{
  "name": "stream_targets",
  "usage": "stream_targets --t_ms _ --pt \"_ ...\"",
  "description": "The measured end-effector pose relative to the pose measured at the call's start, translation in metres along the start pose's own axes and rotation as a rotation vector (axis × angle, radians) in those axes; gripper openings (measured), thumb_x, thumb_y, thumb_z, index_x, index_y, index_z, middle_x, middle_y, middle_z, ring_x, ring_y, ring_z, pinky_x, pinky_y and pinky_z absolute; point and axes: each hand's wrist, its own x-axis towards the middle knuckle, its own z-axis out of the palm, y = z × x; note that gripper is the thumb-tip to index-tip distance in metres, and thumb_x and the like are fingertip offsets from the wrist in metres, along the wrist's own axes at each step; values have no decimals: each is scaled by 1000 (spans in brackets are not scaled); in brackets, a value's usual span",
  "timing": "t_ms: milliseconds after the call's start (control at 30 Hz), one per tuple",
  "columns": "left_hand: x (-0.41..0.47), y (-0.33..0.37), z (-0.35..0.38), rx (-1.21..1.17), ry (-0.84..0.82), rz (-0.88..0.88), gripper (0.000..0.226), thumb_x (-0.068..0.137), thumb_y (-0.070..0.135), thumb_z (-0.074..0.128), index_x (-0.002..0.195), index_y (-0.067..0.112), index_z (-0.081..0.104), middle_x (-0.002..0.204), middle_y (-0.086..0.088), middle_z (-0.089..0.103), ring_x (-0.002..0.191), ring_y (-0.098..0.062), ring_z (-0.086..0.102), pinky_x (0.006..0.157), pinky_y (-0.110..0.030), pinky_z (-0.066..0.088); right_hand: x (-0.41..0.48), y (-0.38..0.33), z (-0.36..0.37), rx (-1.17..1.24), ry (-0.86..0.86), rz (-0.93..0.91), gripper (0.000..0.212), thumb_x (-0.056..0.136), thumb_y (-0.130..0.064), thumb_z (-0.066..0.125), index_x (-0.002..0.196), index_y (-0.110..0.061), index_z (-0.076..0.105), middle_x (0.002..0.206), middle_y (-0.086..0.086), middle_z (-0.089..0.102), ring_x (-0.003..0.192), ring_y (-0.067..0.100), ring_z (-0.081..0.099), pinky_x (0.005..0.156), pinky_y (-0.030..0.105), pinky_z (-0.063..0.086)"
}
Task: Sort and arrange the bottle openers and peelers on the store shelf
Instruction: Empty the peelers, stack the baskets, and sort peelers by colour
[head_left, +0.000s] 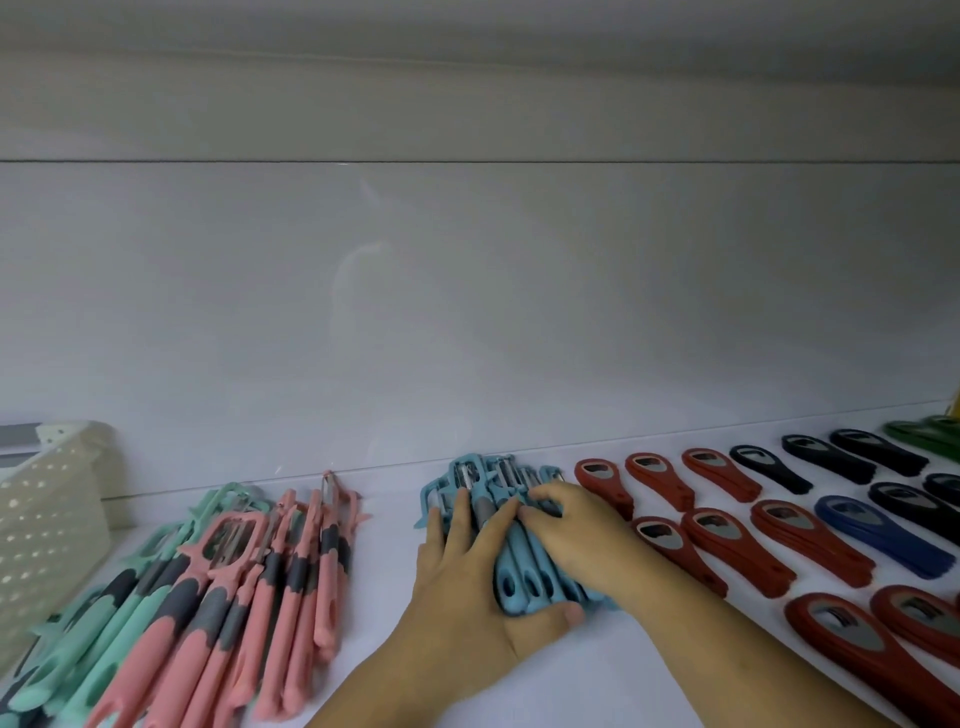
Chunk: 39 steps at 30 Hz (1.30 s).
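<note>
While both hands are squaring up the blue peelers (519, 582), the point to watch is pressing evenly from both flanks, so the handles are lying parallel and the near ends are lining up flush. Nearest, the left hand (467, 577) is clasping the stack, its thumb hooking round the handle ends and its fingers lying along the left side. The right hand (576, 525) is cupping the right flank, fingers curling over the top. The stack is thus sitting on the shelf (384, 571) between the two palms (its blades are poking out beyond the fingertips, toward the wall (467, 312)). A gentle squeeze is looking wise, since red openers (685, 564) are lying just beside the right wrist, while pink peelers (156, 654) are lying well apart leftward.
</note>
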Motion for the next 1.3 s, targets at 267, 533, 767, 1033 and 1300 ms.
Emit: stream_targets --t_ms 267,533,767,1033,1300 --pt "-7 9 -7 -94 114 61 93 59 78 35 145 43 23 159 9 -1 144 -7 -17 119 -33 1 -1 -2 -5 -32 129 -45 33 91 -33 57 121 -20 59 121 -3 58 109 14 56 94 30 46" --pt "-45 39 -65 -121 361 169 30 90 25 56 120 20 61 131 5 50 124 -1 33 91 6 16 -15 -20 -5 -35 308 -315 12 86 -10 65 95 -16 70 116 5 63 110 25 56 98 43 43" --pt "-127 -45 -140 220 394 -90 21 86 19 52 100 15 67 104 1 64 91 -11 53 83 -22 45 -54 -61 8 43 365 -850 37 89 -37 45 79 -13 72 91 -3 65 99 -6 50 92 8 36" --pt "-151 -96 -139 519 288 -99 34 92 44 42 99 20 65 95 3 64 89 -14 53 84 -24 41 -76 -117 96 -140 -201 -633 44 95 -45 45 139 -40 40 154 -16 13 144 8 12 118 28 15" --pt "-127 -81 -104 515 445 94 44 90 45 32 100 19 66 95 1 63 86 -20 56 79 -30 46 -63 -112 114 -7 -104 -536 30 66 -30 84 89 -24 65 103 2 63 97 23 64 81 27 54"
